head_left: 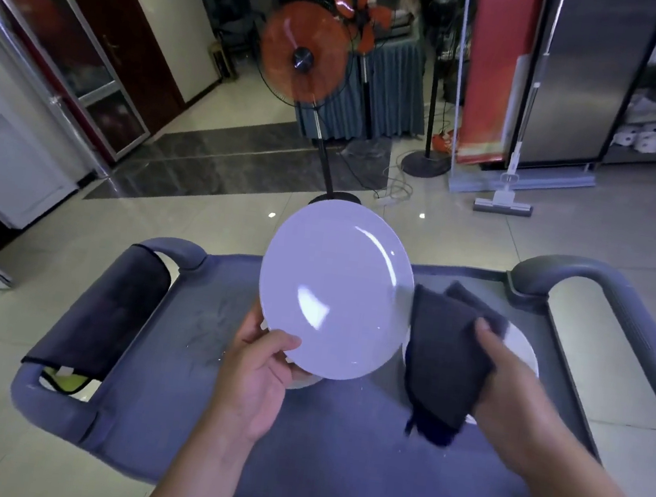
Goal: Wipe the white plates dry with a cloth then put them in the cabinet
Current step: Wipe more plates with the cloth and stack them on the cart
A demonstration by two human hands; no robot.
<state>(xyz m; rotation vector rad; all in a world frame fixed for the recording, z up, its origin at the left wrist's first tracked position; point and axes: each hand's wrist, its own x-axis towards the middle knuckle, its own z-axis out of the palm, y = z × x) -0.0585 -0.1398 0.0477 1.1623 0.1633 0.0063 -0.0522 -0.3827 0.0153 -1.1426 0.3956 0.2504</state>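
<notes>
Pale floor tiles (463, 240) fill the room, with a dark stone strip running across them farther off. At the far middle an orange pedestal fan (302, 59) stands in front of a cloth-draped stand, and a white squeegee mop (504, 195) leans upright at the far right beside a steel cabinet (586, 81). Shelves at the far right edge hold white crockery too blurred to make out.

Near the camera a grey cart (335, 447) with rounded handles serves as the surface. A dark cloth (107, 316) hangs over its left handle.

Seen from the head camera, the left hand (257, 376) holds a white plate (335, 290) above the cart, tilted so its face looks toward the viewer; the thumb pinches the plate's near rim from the front while the fingers curl behind it. The right hand (508, 378) clutches a dark wiping cloth (447, 358), thumb on top and fingers hidden beneath, with the cloth touching the plate's right edge. Below the raised plate and the cloth, more white plates (524, 351) lie on the cart, largely covered.
</notes>
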